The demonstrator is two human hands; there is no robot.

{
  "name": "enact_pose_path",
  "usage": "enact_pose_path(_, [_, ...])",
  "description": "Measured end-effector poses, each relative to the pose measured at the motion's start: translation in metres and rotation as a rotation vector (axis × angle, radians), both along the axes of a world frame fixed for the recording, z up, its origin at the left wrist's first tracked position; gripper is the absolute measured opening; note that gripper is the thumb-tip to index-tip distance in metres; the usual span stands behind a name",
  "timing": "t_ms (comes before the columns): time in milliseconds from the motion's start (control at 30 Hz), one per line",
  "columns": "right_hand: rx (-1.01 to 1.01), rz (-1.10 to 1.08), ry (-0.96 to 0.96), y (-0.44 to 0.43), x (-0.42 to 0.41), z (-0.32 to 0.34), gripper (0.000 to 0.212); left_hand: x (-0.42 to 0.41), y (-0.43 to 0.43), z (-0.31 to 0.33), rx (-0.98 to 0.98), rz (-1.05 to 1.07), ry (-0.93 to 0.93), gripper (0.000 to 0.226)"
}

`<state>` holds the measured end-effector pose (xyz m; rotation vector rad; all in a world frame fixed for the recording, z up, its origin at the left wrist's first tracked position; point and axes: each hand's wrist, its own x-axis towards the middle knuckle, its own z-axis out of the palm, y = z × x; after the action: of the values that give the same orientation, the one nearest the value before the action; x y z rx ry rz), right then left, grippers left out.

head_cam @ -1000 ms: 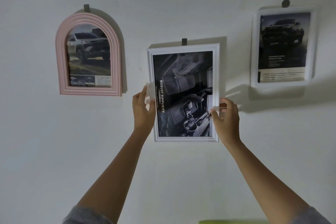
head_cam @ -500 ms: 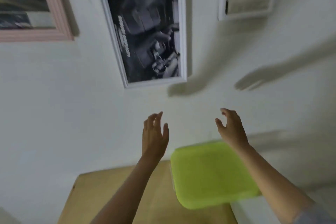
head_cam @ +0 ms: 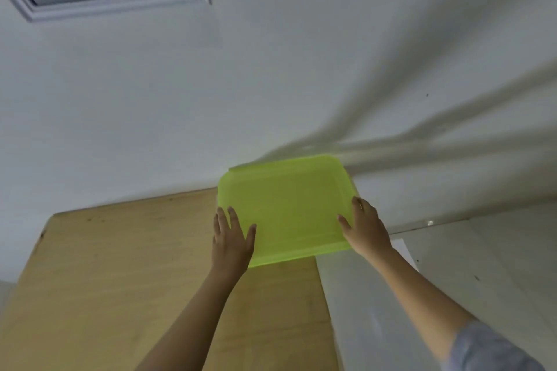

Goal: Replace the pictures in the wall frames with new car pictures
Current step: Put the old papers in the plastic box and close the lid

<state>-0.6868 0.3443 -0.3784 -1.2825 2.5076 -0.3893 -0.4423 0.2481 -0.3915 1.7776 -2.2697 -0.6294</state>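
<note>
Both bare forearms are stretching forward, side by side. The left hand (head_cam: 232,239) is lying flat at the left edge of the lid (head_cam: 286,208), fingers straight, thumb spreading onto it. The right hand (head_cam: 366,229) is resting on the lid's right edge, thumb on top, fingers running along the side; their grip is showing too blurred to judge. A grey sleeve (head_cam: 488,349) is covering the near right forearm

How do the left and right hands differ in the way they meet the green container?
The left hand lies flat with straight fingers at the green container's left edge; the right hand stands more on edge at its right side. The left hand is over the wooden table; the right hand is past it. Both lay a thumb on the container's top.
</note>
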Motion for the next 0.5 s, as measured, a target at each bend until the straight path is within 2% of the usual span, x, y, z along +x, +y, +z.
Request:
enact_pose_path(233, [-0.227, -0.085, -0.12, -0.002, 0.005, -0.015, 0.06, -0.004, 0.001, -0.002, -0.002, 0.104, 0.131, 0.073])
enact_pose_path(500, [-0.368, -0.16, -0.215, -0.008, 0.003, -0.011, 0.053, -0.006, -0.005, 0.003, 0.026, 0.198, 0.236, 0.077])
